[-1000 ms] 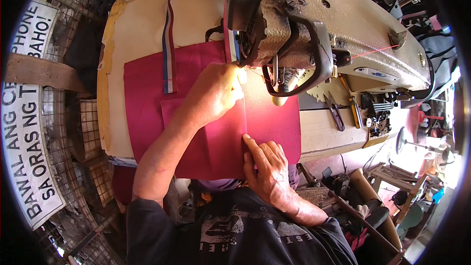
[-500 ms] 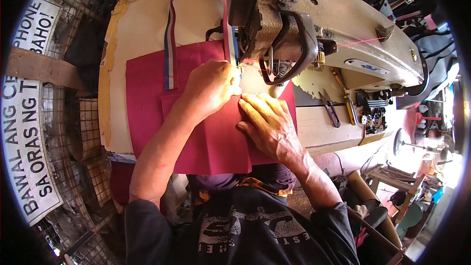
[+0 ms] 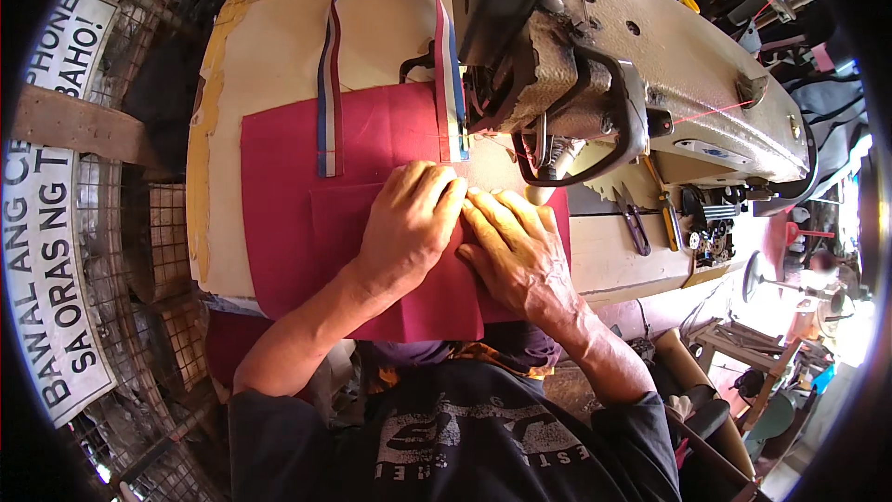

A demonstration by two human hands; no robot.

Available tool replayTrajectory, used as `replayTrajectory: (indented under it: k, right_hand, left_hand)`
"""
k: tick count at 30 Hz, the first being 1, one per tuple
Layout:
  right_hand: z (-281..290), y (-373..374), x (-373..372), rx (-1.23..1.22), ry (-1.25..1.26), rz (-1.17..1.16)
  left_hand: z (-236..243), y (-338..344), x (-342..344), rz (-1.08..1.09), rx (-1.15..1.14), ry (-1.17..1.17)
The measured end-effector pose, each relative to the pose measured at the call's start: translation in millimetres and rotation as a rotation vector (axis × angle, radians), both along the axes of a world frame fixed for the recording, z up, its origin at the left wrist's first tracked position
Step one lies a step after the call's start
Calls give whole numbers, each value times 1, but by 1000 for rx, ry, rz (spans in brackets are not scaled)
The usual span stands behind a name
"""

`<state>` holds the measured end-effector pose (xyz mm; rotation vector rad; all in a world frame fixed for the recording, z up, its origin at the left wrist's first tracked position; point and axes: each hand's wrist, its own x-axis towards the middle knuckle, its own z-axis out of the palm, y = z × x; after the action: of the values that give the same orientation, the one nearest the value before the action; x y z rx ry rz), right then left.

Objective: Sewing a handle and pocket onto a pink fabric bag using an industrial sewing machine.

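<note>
A maroon cloth panel (image 3: pixel 279 158) lies across the sewing machine bed, with a folded maroon layer (image 3: pixel 339 223) over its nearer part. A red, white and blue striped strap (image 3: pixel 328 84) loops beyond it, both ends resting on the cloth. My left hand (image 3: pixel 413 223) has its fingers curled and pressed together at the cloth near the layer's upper edge; its fingertips are partly hidden. Beside it, my right hand (image 3: pixel 520 256) lies flat on the cloth, fingers stretched forward. The sewing machine (image 3: pixel 669 65) stands above and right of both hands, its needle area partly hidden by a dark curved guard (image 3: pixel 635 112).
Small scissors (image 3: pixel 634 220) and a yellow-handled screwdriver (image 3: pixel 669 218) lie right of the cloth. A bobbin winder (image 3: pixel 711 237) sits at the table's right. Wire mesh (image 3: pixel 172 237) with white signs (image 3: pixel 56 288) stands at the left.
My left hand has moved back toward me from the strap end beside the needle area, uncovering that end. Thin thread now shows across the strap. My right hand stays on the cloth.
</note>
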<state>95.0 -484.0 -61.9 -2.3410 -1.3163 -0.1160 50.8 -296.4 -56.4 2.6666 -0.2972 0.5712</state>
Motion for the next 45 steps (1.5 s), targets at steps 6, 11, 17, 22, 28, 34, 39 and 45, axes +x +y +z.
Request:
replayTrajectory:
  k: [6,11,17,22,28,34,39,45]
  right_hand:
    - [-1,0,2,-3,22,11]
    - [-1,-1,2,-5,29,15]
    - [-1,-1,-1,-1,26,4]
    - [-4,-4,0,15,88,15]
    - [4,-3,0,-61,94,21]
    - [3,2,1,-23,24,5]
    - [4,1,-1,-67,43,30]
    - [4,2,1,-47,14,50]
  left_hand:
    - [-4,4,-9,-63,20,-4]
    - [-10,3,-11,-45,-3,-18]
    - [-7,3,-12,-60,-49,25]
    - [-7,2,-12,-64,-74,53]
    - [-3,1,-14,-55,-25,63]
    - [3,-7,-21,29,190,138]
    - [-7,-7,-26,35,65,111]
    - [-2,-6,-32,23,140,39]
